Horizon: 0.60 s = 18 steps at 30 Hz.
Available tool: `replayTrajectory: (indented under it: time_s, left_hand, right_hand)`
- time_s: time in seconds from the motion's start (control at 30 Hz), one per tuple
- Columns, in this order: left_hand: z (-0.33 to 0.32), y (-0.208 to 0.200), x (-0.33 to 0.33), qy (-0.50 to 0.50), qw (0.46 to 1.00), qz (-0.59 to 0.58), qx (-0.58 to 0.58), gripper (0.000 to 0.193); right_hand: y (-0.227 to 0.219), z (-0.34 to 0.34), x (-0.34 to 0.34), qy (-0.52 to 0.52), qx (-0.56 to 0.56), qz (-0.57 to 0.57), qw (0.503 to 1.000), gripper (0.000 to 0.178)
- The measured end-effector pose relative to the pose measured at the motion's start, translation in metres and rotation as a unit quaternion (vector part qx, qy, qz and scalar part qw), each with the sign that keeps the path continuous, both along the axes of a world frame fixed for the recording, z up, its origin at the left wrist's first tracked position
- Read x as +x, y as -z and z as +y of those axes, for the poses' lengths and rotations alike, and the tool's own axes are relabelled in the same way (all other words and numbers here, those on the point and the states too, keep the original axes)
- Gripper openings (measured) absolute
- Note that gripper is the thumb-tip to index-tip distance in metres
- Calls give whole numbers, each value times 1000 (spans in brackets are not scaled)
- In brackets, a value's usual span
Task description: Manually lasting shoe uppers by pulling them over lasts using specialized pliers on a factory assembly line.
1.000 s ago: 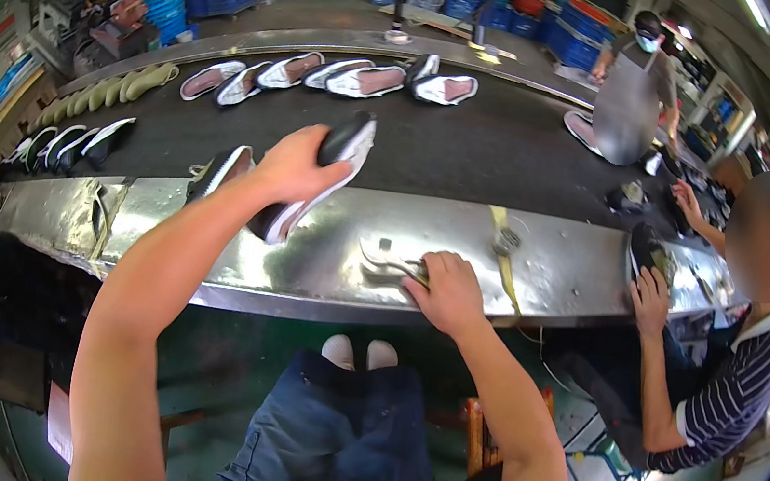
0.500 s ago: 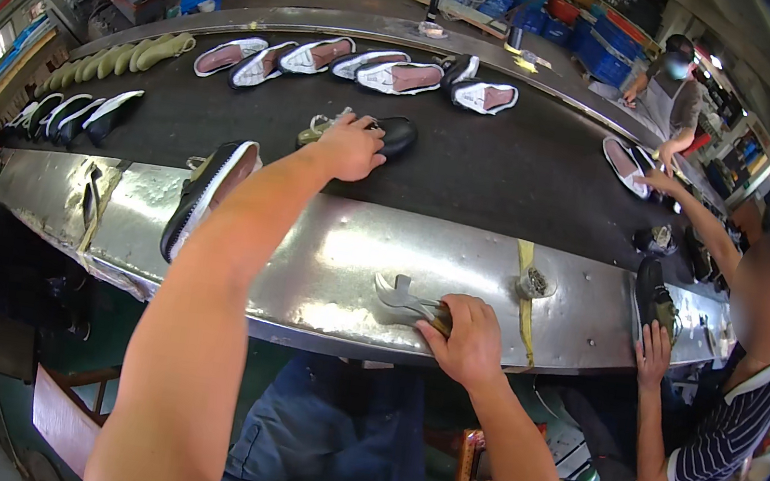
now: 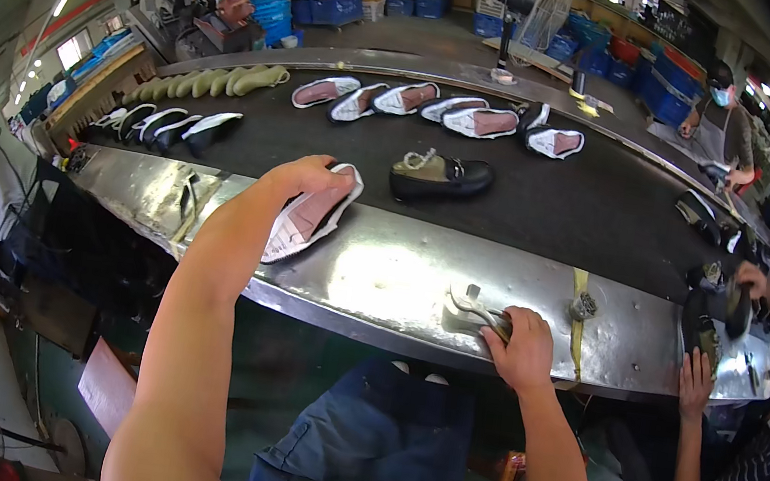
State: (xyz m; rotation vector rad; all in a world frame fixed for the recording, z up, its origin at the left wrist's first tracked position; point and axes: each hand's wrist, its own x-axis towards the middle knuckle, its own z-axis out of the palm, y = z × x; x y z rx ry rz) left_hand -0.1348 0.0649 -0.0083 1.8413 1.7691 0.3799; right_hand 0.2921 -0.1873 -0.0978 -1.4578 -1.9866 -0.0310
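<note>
My left hand (image 3: 314, 176) is closed round the far end of a shoe upper (image 3: 308, 216), which shows its white turned edge and pink insole. That piece lies slantwise across the metal ledge's far edge. My right hand (image 3: 526, 351) grips the handles of a pair of lasting pliers (image 3: 474, 303), their metal head resting over the ledge. Out on the dark belt, apart from both hands, a black shoe (image 3: 442, 178) with a green last inside lies by itself.
Several white-edged uppers (image 3: 478, 121) line the belt's far side. Green lasts (image 3: 221, 83) and more uppers (image 3: 190, 129) stand at left. A metal ledge (image 3: 371, 273) runs before me. A co-worker's hand (image 3: 695, 384) rests by a shoe at right; another person (image 3: 725, 130) stands beyond.
My left hand has left the black shoe on the belt and come back to the upper on the ledge. The pliers stay in my right hand. The view has swung left.
</note>
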Motion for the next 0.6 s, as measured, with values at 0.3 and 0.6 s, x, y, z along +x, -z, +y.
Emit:
replayTrajectory:
  time_s: [0.3,0.6]
  left_hand:
    - [-264,106,14,93,751,-624,-192,63]
    - [-483,176,88,161,824,-517,-163,84]
  right_hand:
    - [0,-19,-1,-11,133,-106,985,43]
    - [46,-245,-122,-79,-286,228,927,74]
